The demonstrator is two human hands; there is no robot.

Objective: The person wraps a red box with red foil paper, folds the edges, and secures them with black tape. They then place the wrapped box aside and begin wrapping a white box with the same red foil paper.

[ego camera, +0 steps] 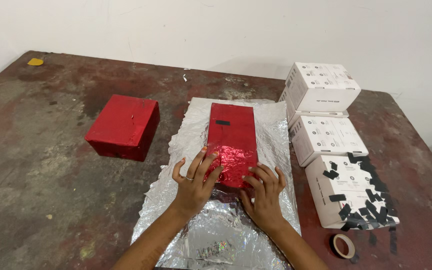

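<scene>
- Right now, in the head view, I see both hands laid flat on the near end of a red foil-wrapped box (pixel 232 142) that lies on a crinkled silver foil sheet (pixel 271 130) in the middle of the table (pixel 36 165).
- My left hand (pixel 196 182) has its fingers spread, fingertips pressing on the box's near left corner; a ring shows on one finger.
- My right hand (pixel 265 195) rests fingers spread against the box's near right edge, palm on the foil.
- I count one small black tape strip (pixel 222 122) stuck on the box's top, toward its far end.
- A second red wrapped box (pixel 124 126) sits to the left, well apart from the foil; that makes two red boxes.
- I count three white cartons (pixel 332 132) in a row along the right of the foil, all closed, so I cannot tell what is inside.
- The nearest carton carries many cut black tape pieces (pixel 371 197) on its top and side; too many overlap to count.
- One tape roll (pixel 343 245) lies flat just in front of that carton.
- One yellow scrap (pixel 35 62) lies at the far left corner.
</scene>
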